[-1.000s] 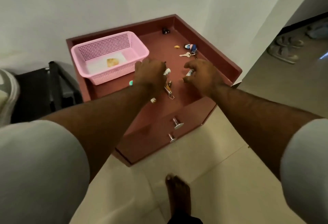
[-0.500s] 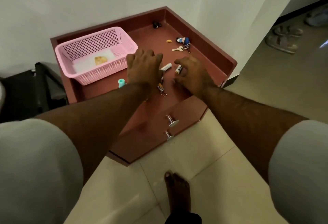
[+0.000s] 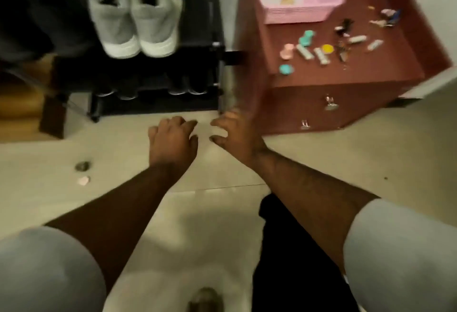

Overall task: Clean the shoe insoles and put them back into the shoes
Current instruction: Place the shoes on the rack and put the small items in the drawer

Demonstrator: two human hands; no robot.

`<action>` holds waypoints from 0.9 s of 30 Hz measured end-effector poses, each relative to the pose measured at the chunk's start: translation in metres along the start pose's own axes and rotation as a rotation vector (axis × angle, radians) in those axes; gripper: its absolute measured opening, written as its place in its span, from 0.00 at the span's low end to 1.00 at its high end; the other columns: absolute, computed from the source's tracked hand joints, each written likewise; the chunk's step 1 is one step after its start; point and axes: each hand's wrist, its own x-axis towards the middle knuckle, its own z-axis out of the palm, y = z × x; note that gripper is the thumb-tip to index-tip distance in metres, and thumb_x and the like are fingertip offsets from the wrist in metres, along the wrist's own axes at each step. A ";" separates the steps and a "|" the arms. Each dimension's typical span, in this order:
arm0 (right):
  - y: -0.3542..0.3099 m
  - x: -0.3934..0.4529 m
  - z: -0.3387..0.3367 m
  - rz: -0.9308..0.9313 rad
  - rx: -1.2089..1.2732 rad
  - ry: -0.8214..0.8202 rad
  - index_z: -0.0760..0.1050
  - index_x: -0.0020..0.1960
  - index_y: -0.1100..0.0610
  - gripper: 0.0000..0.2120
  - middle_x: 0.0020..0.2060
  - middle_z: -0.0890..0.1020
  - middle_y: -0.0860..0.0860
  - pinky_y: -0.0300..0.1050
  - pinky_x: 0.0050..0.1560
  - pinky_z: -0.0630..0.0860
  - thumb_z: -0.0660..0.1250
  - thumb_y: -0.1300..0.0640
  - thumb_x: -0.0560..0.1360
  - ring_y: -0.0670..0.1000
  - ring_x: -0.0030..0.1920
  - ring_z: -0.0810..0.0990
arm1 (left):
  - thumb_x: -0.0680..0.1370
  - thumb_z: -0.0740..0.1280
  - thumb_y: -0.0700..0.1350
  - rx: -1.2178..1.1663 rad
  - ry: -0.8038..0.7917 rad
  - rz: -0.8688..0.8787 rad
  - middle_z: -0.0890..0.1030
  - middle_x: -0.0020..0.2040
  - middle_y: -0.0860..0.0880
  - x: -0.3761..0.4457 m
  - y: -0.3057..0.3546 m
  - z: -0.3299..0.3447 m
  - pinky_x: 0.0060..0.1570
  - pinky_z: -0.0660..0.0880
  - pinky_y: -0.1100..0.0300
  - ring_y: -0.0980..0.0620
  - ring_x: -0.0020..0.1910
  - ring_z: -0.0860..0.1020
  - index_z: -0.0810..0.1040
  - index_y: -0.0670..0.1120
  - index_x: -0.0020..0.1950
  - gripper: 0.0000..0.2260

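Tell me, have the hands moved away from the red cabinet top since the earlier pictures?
Yes. Both the left hand and the right hand are off the red cabinet top, now lower, over the floor by the shoe rack.

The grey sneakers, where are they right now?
Head view, upper left: the grey sneakers sit side by side atop the black shoe rack, left of the red cabinet.
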 end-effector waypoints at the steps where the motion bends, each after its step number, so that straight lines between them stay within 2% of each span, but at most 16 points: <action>1: -0.017 0.007 0.027 -0.013 0.009 -0.070 0.79 0.58 0.63 0.17 0.52 0.80 0.59 0.46 0.56 0.72 0.73 0.57 0.71 0.58 0.54 0.78 | 0.81 0.62 0.51 0.015 -0.040 -0.068 0.77 0.62 0.45 -0.018 -0.035 0.006 0.56 0.64 0.48 0.42 0.60 0.72 0.74 0.50 0.70 0.18; 4: -0.068 0.034 0.106 -0.054 0.045 -0.217 0.79 0.59 0.61 0.18 0.53 0.79 0.57 0.48 0.56 0.74 0.73 0.57 0.72 0.56 0.54 0.78 | 0.81 0.62 0.53 0.049 -0.150 -0.276 0.77 0.62 0.45 -0.062 -0.143 0.025 0.57 0.67 0.50 0.42 0.61 0.73 0.74 0.50 0.70 0.18; 8: -0.131 0.078 0.211 -0.067 0.053 -0.403 0.77 0.62 0.57 0.19 0.59 0.77 0.54 0.47 0.61 0.71 0.72 0.55 0.73 0.53 0.59 0.76 | 0.80 0.63 0.48 -0.049 -0.268 -0.545 0.76 0.63 0.44 -0.104 -0.275 0.062 0.58 0.72 0.49 0.42 0.62 0.73 0.75 0.48 0.70 0.18; 15: -0.178 0.171 0.400 -0.221 -0.080 -0.619 0.74 0.66 0.54 0.21 0.63 0.74 0.54 0.48 0.60 0.74 0.70 0.60 0.73 0.54 0.60 0.76 | 0.79 0.67 0.45 -0.302 -0.253 -0.784 0.73 0.63 0.42 -0.069 -0.429 0.161 0.59 0.75 0.47 0.41 0.60 0.76 0.75 0.46 0.67 0.17; 19: -0.180 0.217 0.476 -0.351 -0.239 -0.690 0.69 0.67 0.48 0.28 0.71 0.64 0.54 0.50 0.56 0.76 0.63 0.70 0.72 0.59 0.62 0.74 | 0.76 0.71 0.49 -0.392 -0.203 -0.835 0.73 0.62 0.42 -0.030 -0.472 0.211 0.56 0.75 0.46 0.40 0.60 0.74 0.72 0.45 0.68 0.22; 21: -0.177 0.236 0.504 -0.400 -0.299 -0.747 0.67 0.69 0.48 0.31 0.74 0.58 0.54 0.51 0.59 0.74 0.61 0.72 0.72 0.60 0.65 0.72 | 0.75 0.72 0.50 -0.428 -0.190 -0.835 0.72 0.62 0.42 -0.020 -0.484 0.232 0.54 0.75 0.46 0.40 0.60 0.74 0.70 0.45 0.68 0.25; 22: -0.175 0.242 0.513 -0.426 -0.318 -0.780 0.66 0.71 0.48 0.31 0.74 0.59 0.55 0.52 0.61 0.74 0.61 0.71 0.72 0.60 0.66 0.71 | 0.75 0.72 0.50 -0.428 -0.178 -0.824 0.72 0.62 0.42 -0.018 -0.486 0.238 0.52 0.76 0.47 0.40 0.59 0.74 0.71 0.45 0.67 0.24; 24: -0.171 0.248 0.526 -0.476 -0.334 -0.795 0.67 0.71 0.51 0.27 0.68 0.67 0.58 0.53 0.58 0.74 0.62 0.67 0.74 0.61 0.61 0.73 | 0.76 0.71 0.49 -0.417 -0.157 -0.805 0.73 0.60 0.43 -0.016 -0.491 0.248 0.50 0.75 0.49 0.41 0.56 0.75 0.71 0.45 0.66 0.20; 27: -0.160 0.236 0.524 -0.483 -0.341 -0.741 0.72 0.61 0.57 0.13 0.54 0.73 0.59 0.50 0.45 0.75 0.61 0.62 0.77 0.62 0.49 0.77 | 0.78 0.68 0.48 -0.400 -0.220 -0.788 0.75 0.59 0.42 -0.014 -0.490 0.245 0.47 0.72 0.53 0.41 0.55 0.76 0.73 0.43 0.63 0.16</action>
